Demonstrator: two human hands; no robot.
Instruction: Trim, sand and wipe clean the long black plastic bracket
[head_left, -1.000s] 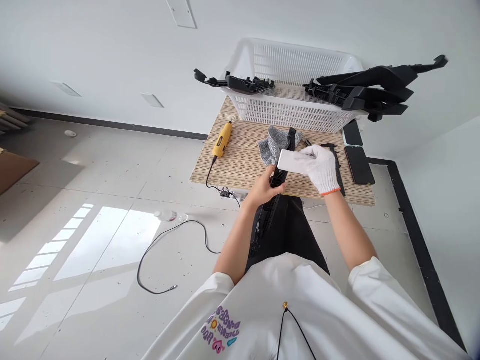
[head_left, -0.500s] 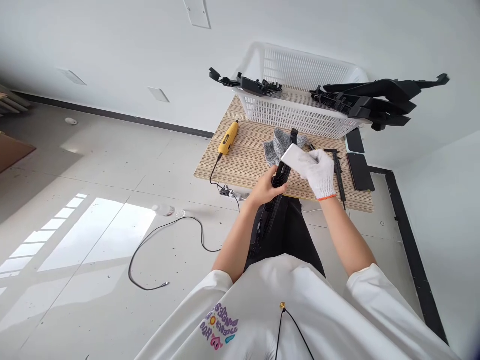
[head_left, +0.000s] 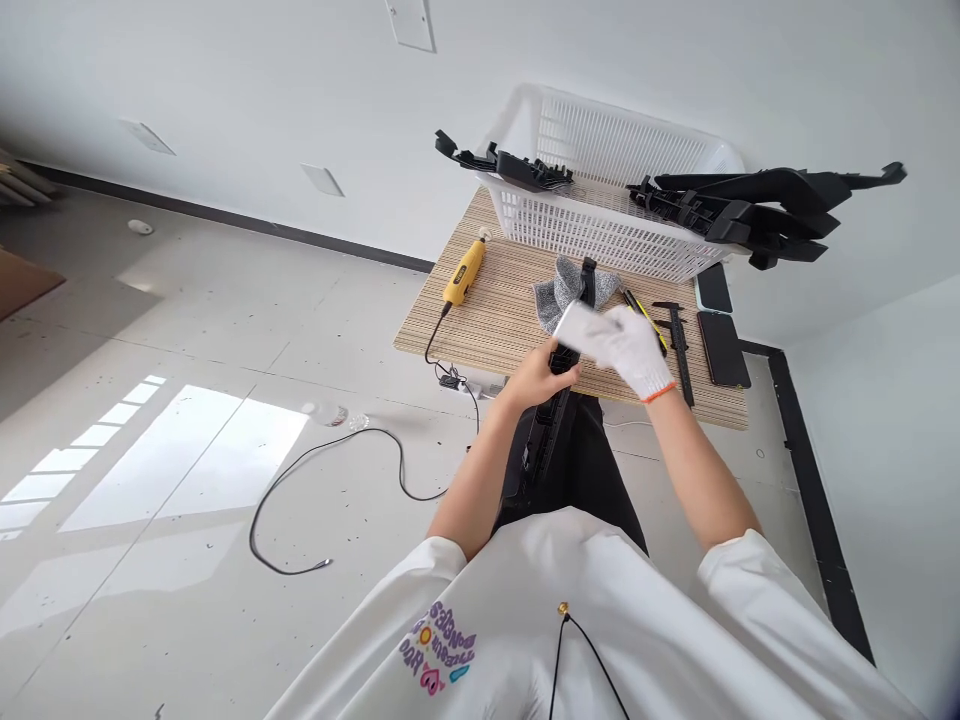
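Black plastic trim (head_left: 564, 358) is gripped by left hand (head_left: 534, 380), white block (head_left: 574, 328) by gloved right hand (head_left: 630, 350). Surface-rubbing step is presumed; steady bracing is probably called for.

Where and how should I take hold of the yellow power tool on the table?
Probably by the middle of the yellow power tool, from above, fingers wrapping across its narrow width. It lies flat on the table, white tip at the far end, black cord leaving the near end, so a mid-body grip avoids both.
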